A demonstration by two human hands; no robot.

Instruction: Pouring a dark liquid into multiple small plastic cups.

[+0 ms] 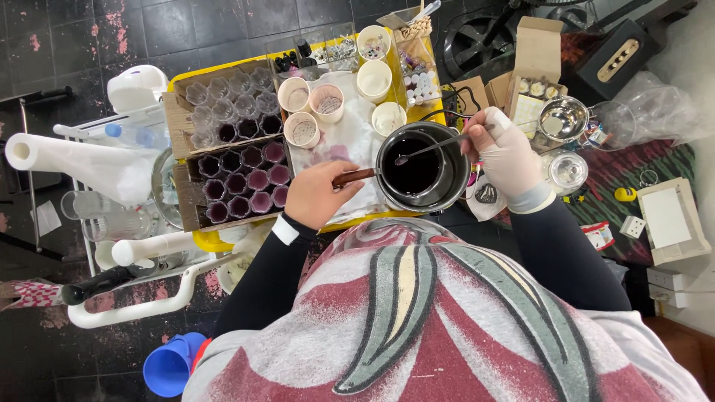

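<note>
Over yellow worktop (205,240), left hand (316,195) grips pot (421,168) handle to steady it, gloved right hand (508,152) pinches spoon (436,149) w/ dark liquid.

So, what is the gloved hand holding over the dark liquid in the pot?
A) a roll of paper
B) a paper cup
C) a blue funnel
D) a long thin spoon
D: the right hand, in a white glove, grips a long thin spoon whose tip reaches over the dark liquid in the pot, while the bare left hand holds the pot's wooden handle.
</note>
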